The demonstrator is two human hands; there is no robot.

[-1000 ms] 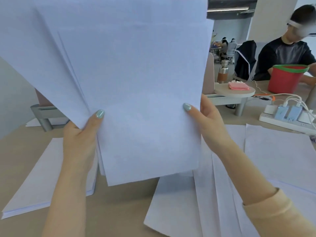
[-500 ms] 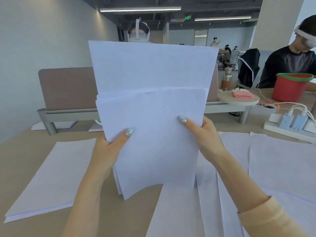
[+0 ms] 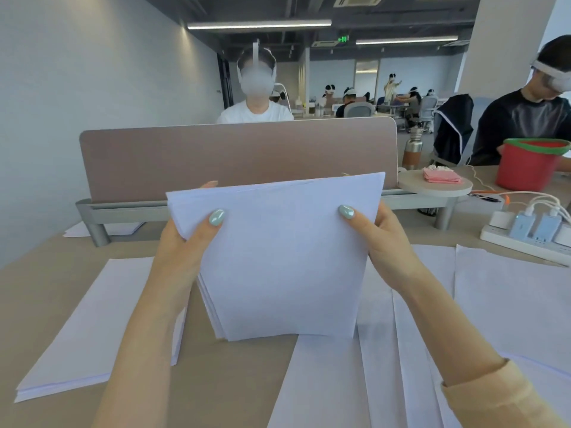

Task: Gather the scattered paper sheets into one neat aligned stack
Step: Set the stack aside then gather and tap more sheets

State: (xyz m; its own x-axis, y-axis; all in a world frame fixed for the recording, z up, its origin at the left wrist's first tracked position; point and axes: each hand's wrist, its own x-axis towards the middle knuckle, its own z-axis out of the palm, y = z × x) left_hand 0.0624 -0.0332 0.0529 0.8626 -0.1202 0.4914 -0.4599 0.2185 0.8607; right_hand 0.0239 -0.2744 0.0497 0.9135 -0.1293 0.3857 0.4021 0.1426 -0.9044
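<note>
The bundle [image 3: 284, 261] has dropped from up near the camera to stand on its lower edge on the bench [image 3: 61, 291], and the sheets that stuck out at different heights half a second ago now sit nearly flush along the top. The left hand [image 3: 182, 251] grips the bundle's left edge, thumb on the front and fingers [image 3: 210, 183] curled behind; the right hand [image 3: 383, 242] grips the right edge the same way. The bundle stands upright, bowed slightly, its bottom edge touching the bench just above a loose sheet [image 3: 318, 384]. Its left side shows a small fan of edges, so squaring looks close but not finished. More loose sheets [image 3: 509, 304] lie overlapping to the right, ungathered, and a flat stack [image 3: 89, 329] rests to the left, apart from the bundle. By my reading the task is perhaps halfway: one batch is collected and almost aligned, while the right-hand sheets and the left stack remain to be merged. Behind stand a divider [image 3: 238, 156], a red bucket [image 3: 528, 165] and a power strip [image 3: 531, 236].
</note>
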